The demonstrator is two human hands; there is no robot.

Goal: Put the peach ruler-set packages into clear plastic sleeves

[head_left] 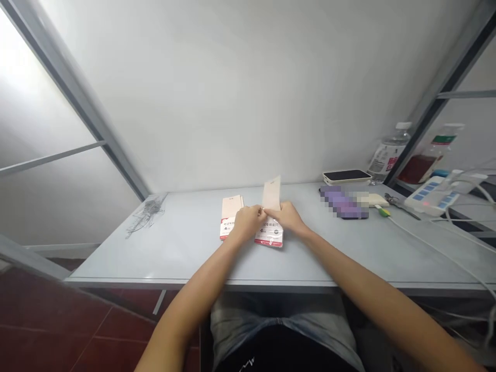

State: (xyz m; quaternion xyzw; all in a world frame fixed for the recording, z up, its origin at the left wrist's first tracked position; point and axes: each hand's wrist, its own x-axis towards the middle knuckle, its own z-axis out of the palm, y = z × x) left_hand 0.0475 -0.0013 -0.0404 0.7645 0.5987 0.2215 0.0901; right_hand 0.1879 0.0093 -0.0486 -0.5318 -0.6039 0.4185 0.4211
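Note:
Upright on the desk, a ruler-set packet (269, 237) with a red-and-white printed label is between my hands. A cream card or paper strip (272, 192) sticks up from its top. My left hand (250, 219) pinches the packet's upper left edge, fingers closed. My right hand (290, 217) grips the right side, its thumb across the front near the left fingertips. Just left of this, a second, similar packet (231, 204) lies on the desk, partly covered by my left hand. What exactly lies between the fingertips is hidden.
On the grey desk (155, 258), a dark tangle of fine strands (149, 209) lies at left. At right are a phone (346, 176), a blurred purple item (341, 202), scissors (401, 205), a power strip (428, 195) with cables, and a bottle (389, 152). A wall rises behind.

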